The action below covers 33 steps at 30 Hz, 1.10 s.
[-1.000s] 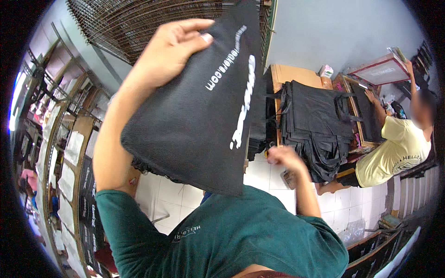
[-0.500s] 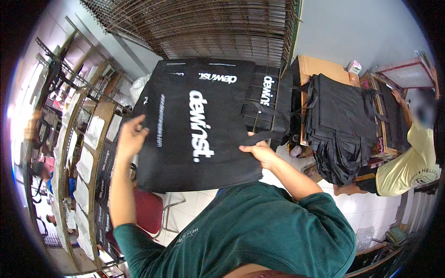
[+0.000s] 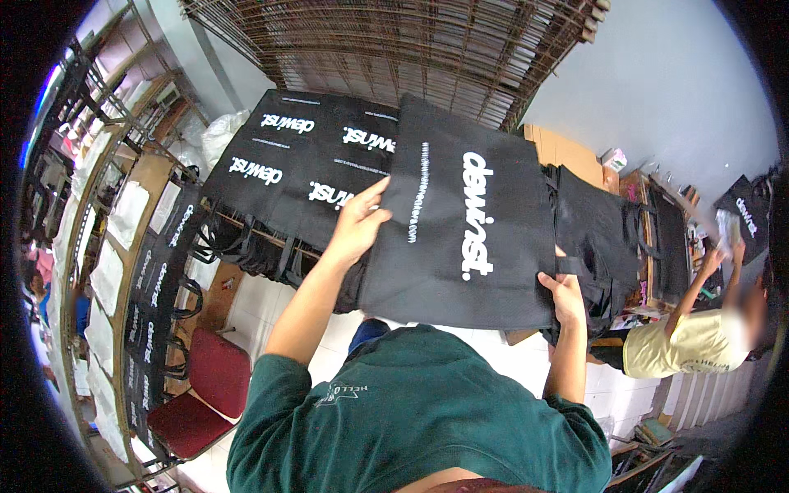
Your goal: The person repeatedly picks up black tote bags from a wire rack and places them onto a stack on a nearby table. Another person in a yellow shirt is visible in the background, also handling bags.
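Observation:
A flat black fabric bag (image 3: 436,222) with white print lies tilted in front of me. My right hand (image 3: 567,296) grips its lower right edge, near a strap, with the thumb on top. At the bag's left edge is my left hand (image 3: 362,218), its index finger and thumb spread apart and the tips at the cloth; its other fingers are partly hidden. To the left, several more printed black bags (image 3: 288,172) lie spread side by side, some partly covered by the bag.
A wire rack (image 3: 394,41) rises behind. On the right are a heap of black bags (image 3: 596,214), a cardboard box (image 3: 567,156) and a person in a yellow shirt (image 3: 682,349). A red chair (image 3: 209,386) and shelving (image 3: 131,287) with bags stand at left.
The bag has moved right with my right hand, uncovering printed bags at left. My left hand has also moved right to its edge. The view has shifted, and the co-worker's hands have moved.

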Motion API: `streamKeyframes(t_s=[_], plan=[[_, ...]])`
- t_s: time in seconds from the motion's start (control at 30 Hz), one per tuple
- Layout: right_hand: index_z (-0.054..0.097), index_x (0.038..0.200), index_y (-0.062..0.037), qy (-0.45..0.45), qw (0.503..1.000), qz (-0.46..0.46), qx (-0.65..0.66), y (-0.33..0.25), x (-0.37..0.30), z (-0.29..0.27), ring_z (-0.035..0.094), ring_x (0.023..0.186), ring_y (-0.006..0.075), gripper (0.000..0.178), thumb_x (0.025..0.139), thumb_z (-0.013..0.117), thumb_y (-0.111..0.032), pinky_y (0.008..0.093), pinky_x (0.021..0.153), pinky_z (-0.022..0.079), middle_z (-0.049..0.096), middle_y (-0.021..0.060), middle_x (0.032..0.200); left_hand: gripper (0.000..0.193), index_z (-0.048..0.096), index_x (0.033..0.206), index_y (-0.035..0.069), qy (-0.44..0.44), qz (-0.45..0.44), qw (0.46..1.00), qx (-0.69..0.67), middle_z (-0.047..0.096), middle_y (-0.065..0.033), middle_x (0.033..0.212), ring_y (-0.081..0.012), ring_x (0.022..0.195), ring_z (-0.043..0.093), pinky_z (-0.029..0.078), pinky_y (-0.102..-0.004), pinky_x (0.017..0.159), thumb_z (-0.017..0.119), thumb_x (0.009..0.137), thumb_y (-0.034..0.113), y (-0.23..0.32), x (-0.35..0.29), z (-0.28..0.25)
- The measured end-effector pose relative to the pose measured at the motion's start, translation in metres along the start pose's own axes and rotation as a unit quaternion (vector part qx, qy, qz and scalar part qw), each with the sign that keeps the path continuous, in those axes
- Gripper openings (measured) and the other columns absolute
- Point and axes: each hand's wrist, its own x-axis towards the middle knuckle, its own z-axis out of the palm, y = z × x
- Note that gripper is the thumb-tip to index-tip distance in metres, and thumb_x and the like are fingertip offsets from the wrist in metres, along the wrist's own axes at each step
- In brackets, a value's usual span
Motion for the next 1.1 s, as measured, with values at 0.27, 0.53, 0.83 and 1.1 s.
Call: streamKeyframes(t_s=[0.27,0.53,0.83,1.1], plan=[[0.041,0.129,-0.0032,0.146,0.983,0.109,0.01,0.096,0.149,-0.007,0.048,0.111,0.0228,0.056,0.076,0.058,0.002,0.0329,0.095,0.034,0.053,0.0113,0.12,0.073,0.027,0.14,0.013,0.083,-0.082,0.978,0.174,0.054,-0.0165,0.117,-0.0208,0.097,0.057,0.047,-0.0298,0.082,0.065,0.078,0.006,-0.112,0.111,-0.014],[0.056,0.095,0.0032,0.232,0.95,0.164,-0.126,0.201,0.247,-0.025,0.051,0.101,0.0275,0.023,0.075,0.061,-0.007,0.044,0.094,0.033,0.058,0.0149,0.103,0.065,0.034,0.133,0.001,0.171,-0.099,0.973,0.124,0.06,-0.007,0.092,-0.0146,0.085,0.057,0.046,-0.0274,0.079,0.068,0.078,0.009,-0.167,-0.055,-0.135],[0.051,0.11,0.0066,0.194,0.952,0.227,-0.075,0.207,0.266,-0.035,0.032,0.125,0.0348,0.037,0.078,0.06,-0.009,0.0485,0.102,0.022,0.04,0.0218,0.132,0.06,0.05,0.119,0.0,0.334,-0.45,0.765,0.317,0.064,-0.017,0.093,-0.025,0.084,0.062,0.048,-0.0323,0.076,0.074,0.068,0.018,-0.232,-0.389,-0.22],[0.058,0.095,0.0066,0.197,0.955,0.21,-0.071,0.199,0.269,-0.027,0.034,0.126,0.0362,0.027,0.075,0.063,-0.011,0.0542,0.101,0.021,0.047,0.0237,0.124,0.064,0.043,0.124,-0.001,0.292,-0.574,0.745,0.172,0.06,-0.0119,0.07,-0.0158,0.05,0.053,0.04,-0.0305,0.039,0.074,0.071,0.017,-0.232,-0.442,-0.213]])
